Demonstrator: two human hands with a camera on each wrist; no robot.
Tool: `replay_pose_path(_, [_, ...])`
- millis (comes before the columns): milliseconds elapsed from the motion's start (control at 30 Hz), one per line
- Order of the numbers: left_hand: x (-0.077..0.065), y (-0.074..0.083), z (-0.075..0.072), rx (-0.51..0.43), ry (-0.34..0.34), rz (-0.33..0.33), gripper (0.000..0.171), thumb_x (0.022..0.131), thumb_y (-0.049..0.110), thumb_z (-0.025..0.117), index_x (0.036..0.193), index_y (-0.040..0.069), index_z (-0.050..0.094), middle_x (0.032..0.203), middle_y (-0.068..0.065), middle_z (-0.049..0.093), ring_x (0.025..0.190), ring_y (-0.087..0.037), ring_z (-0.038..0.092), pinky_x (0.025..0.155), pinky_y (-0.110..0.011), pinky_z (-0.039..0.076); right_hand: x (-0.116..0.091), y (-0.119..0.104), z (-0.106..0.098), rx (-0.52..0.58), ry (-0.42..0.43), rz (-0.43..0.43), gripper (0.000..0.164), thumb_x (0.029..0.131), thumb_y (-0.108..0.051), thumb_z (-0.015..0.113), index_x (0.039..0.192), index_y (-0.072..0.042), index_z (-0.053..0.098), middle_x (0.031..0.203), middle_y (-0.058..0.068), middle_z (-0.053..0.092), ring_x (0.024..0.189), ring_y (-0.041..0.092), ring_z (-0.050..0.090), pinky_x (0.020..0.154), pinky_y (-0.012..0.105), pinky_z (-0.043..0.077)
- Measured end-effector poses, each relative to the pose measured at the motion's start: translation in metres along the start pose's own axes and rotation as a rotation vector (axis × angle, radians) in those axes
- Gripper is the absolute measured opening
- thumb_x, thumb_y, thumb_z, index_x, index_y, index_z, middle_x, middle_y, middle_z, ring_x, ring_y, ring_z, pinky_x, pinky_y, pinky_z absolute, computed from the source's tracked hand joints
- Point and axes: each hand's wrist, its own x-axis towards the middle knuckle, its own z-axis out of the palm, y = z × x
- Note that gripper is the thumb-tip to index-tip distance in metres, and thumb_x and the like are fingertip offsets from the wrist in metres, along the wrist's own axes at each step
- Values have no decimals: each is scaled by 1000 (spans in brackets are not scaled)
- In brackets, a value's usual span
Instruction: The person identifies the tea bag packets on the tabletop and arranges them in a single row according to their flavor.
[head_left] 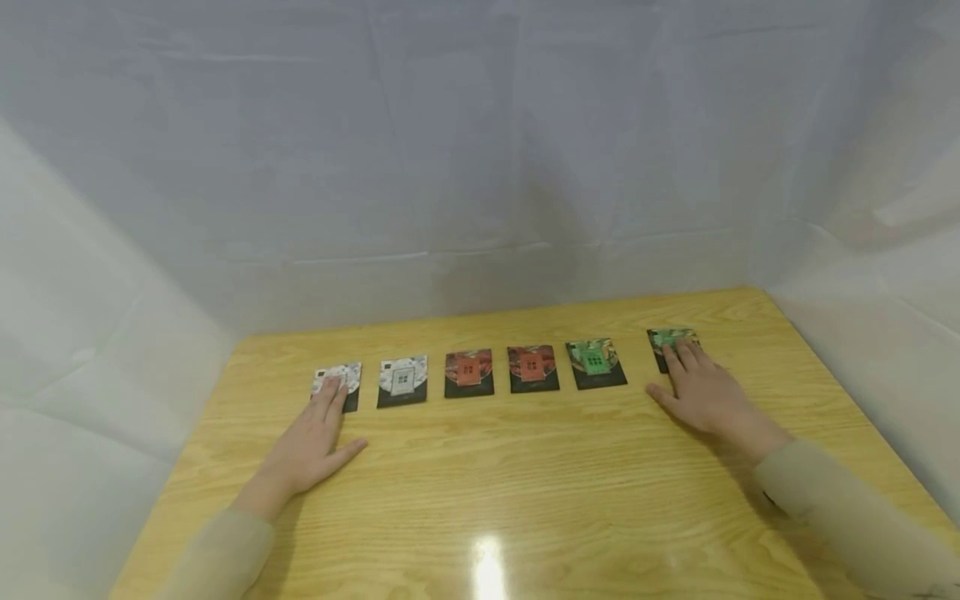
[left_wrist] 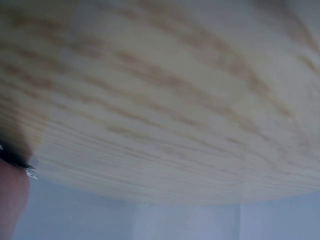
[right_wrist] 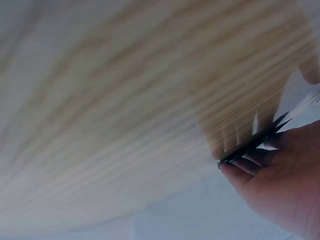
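Observation:
Flat packets lie in a row across the table. My left hand (head_left: 306,446) has its fingers stretched out on the leftmost white-and-black packet (head_left: 352,402), covering part of its front, with the thumb spread to the side. At the right end, my right hand (head_left: 703,390) rests extended fingers on a green-and-black packet (head_left: 657,340). From the right wrist view, that packet shows as a thin dark edge (right_wrist: 252,145) under the fingertips. Only a bit of the left hand (left_wrist: 11,200) enters the left wrist view, beside a dark packet corner (left_wrist: 12,157).
Between the hands lie another white packet (head_left: 402,382), two red ones, left (head_left: 468,372) and right (head_left: 533,368), and a green one (head_left: 596,363). The wooden table (head_left: 487,483) ends at a pale cloth backdrop (head_left: 450,167), with cloth along both sides.

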Motion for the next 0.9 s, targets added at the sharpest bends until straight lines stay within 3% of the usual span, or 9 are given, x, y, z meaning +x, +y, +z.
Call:
replay_pose_path(233, [0, 0, 0, -1, 3, -1, 97, 105, 54, 57, 164, -13, 19, 174, -33, 12, 162, -51, 16, 132, -62, 24, -3, -11, -1, 7, -7, -36, 86, 112, -53, 45, 162, 14, 23, 170, 39, 17, 157, 58, 20, 128, 68, 28])
replay_pose_path(900, [-1, 2, -6, -3, -3, 3, 95, 106, 53, 55, 164, -13, 20, 174, -33, 15, 161, -51, 19, 132, -61, 25, -7, -26, -4, 20, -19, -22, 87, 111, -54, 47, 163, 12, 25, 171, 38, 18, 157, 57, 22, 125, 70, 32])
